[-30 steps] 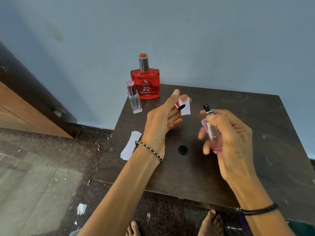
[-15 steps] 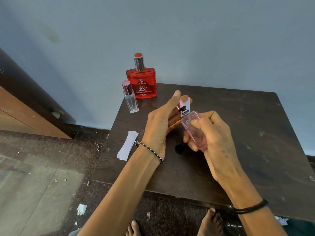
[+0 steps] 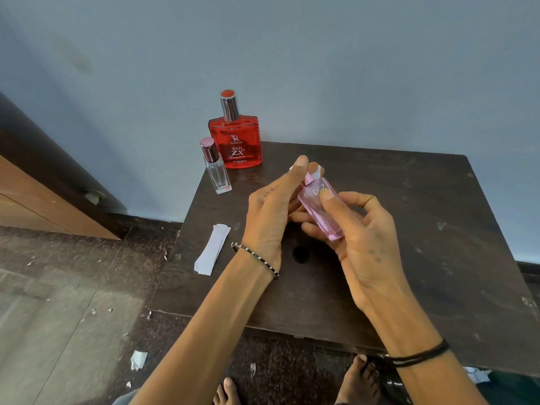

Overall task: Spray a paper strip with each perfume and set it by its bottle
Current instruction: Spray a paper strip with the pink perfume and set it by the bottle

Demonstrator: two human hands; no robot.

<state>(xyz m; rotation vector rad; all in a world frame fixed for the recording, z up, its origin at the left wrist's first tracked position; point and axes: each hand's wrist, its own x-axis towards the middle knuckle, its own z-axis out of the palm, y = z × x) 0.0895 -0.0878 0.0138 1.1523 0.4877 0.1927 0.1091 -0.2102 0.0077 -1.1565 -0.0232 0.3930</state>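
I see the bench (image 3: 409, 229) first, dark and scuffed; at its far left corner stand the red bottle (image 3: 235, 141) and, just beside it, the clear bottle (image 3: 217, 171); spare strips (image 3: 212, 249) lie near the left edge; my right hand (image 3: 359, 229) has its fingers wrapped round the pink bottle (image 3: 320, 209), tilted over the middle; my left hand (image 3: 270, 211) pinches the cap (image 3: 308, 179) and a strip (image 3: 318, 172) at its neck; I judge capping is underway, so I'd align the cap squarely, press straight, and keep the strip clear of it.
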